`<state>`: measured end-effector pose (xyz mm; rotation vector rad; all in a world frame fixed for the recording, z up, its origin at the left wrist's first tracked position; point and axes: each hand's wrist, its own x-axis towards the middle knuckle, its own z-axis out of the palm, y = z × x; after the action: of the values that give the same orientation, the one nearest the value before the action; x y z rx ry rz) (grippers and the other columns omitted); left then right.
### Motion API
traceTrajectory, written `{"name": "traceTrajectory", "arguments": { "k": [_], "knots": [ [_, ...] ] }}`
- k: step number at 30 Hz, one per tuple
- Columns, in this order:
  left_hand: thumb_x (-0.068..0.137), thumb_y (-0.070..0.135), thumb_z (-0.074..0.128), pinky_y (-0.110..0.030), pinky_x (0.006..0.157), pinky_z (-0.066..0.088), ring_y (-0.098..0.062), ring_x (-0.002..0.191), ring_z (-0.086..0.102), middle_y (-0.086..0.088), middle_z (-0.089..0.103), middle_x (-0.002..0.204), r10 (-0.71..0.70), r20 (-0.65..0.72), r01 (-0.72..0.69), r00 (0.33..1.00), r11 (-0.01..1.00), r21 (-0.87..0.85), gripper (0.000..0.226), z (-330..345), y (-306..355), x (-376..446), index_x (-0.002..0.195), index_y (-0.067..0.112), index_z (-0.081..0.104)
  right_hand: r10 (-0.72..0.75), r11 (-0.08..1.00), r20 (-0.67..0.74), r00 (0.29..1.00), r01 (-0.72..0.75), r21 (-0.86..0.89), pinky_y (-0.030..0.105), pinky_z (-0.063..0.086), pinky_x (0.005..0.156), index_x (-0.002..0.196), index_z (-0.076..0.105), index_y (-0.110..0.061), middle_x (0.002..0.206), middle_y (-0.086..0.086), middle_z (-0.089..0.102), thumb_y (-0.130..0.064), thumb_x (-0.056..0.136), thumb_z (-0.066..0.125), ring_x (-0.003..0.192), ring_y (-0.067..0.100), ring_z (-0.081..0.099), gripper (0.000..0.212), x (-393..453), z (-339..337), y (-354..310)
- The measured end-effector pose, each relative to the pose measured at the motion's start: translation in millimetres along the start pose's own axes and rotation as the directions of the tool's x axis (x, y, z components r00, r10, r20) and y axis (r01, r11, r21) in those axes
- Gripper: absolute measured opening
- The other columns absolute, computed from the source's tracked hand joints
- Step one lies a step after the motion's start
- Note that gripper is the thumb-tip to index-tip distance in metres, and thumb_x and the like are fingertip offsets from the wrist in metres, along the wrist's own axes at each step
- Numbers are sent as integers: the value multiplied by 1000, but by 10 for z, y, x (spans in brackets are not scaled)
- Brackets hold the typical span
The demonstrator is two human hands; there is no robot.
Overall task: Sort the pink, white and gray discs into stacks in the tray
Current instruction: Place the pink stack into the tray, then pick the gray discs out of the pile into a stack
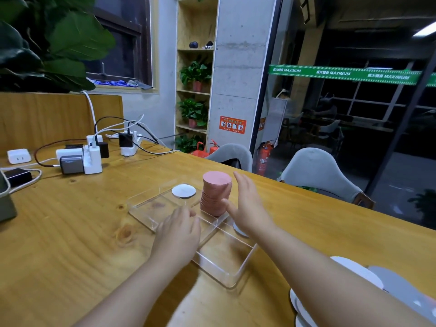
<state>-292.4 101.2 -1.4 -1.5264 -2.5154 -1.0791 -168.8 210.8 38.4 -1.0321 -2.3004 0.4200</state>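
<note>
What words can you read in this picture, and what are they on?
"MAXIMUM" shows three times on the green banner, each after Chinese characters too blurred to read.
The orange sign on the concrete pillar has pictures and print too small to read.
The label on the red fire extinguisher is too small to read.
The pink discs and clear tray show no writing.

Concrete pillar (238, 74), plywood shelves (195, 50) with potted plants (195, 74), grey chairs (316, 171), dark glass wall (354, 102).
</note>
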Motion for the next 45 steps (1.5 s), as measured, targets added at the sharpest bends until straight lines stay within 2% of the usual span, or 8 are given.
{"name": "traceTrajectory", "arguments": {
  "k": [9,16,21,23,27,29,38,45],
  "knots": [
    [98,19,33,-35,74,38,-30,87,60,-3,67,82,172,-134,-188,976,974,-123,15,-9,-16,-269,104,18,46,-231,791,74,970,232,-567,53,8,114,145,4,-46,156,-2,-14,-56,84,54,142,33,-14,79,204,101,-166],
    [98,26,29,-33,60,27,-27,84,60,3,65,82,149,-138,-152,979,988,-14,14,-22,8,-235,109,27,38,-242,967,33,970,244,-72,37,35,103,133,42,-30,142,1,32,-10,83,59,127,28,32,56,311,265,-102],
    [98,25,29,-33,59,24,-27,85,60,3,65,83,138,-128,-136,982,990,22,16,-24,55,-268,112,26,36,-291,957,70,954,290,23,6,44,69,127,51,-14,110,-2,53,-25,94,52,82,-10,56,35,348,293,-79],
    [97,25,30,-33,60,24,-26,88,60,4,66,89,142,-125,-142,982,990,11,17,-22,67,-286,113,25,36,-336,941,54,940,338,-34,0,38,75,130,49,-19,120,-2,48,-26,94,52,93,-11,51,37,334,289,-57],
    [97,26,31,-33,62,25,-26,92,60,5,66,99,150,-130,-153,980,988,-10,19,-19,56,-282,116,25,36,-260,947,139,956,281,-157,43,27,111,144,25,-37,153,2,20,-30,85,64,137,30,21,71,330,283,-9],
    [97,26,33,-32,62,26,-27,93,60,5,66,101,161,-137,-167,977,985,-38,21,-24,47,-291,117,24,38,-195,965,180,964,221,-140,48,17,114,146,16,-40,157,-2,6,-36,85,63,142,36,6,77,299,196,-70],
    [87,34,35,-36,84,33,-22,93,49,0,60,99,345,-248,-358,905,933,-11,32,-5,140,-422,106,16,53,-140,975,131,981,160,-152,40,15,116,147,6,-39,158,-6,4,-44,85,58,145,23,0,81,-377,-372,51],
    [88,30,37,-31,106,18,-18,105,44,-4,60,106,534,-176,-545,827,838,-18,32,30,409,-816,108,13,54,-89,993,55,995,93,-79,26,24,109,147,17,-26,151,-4,27,-43,91,51,137,13,28,68,-1265,-911,297]
  ]
}}
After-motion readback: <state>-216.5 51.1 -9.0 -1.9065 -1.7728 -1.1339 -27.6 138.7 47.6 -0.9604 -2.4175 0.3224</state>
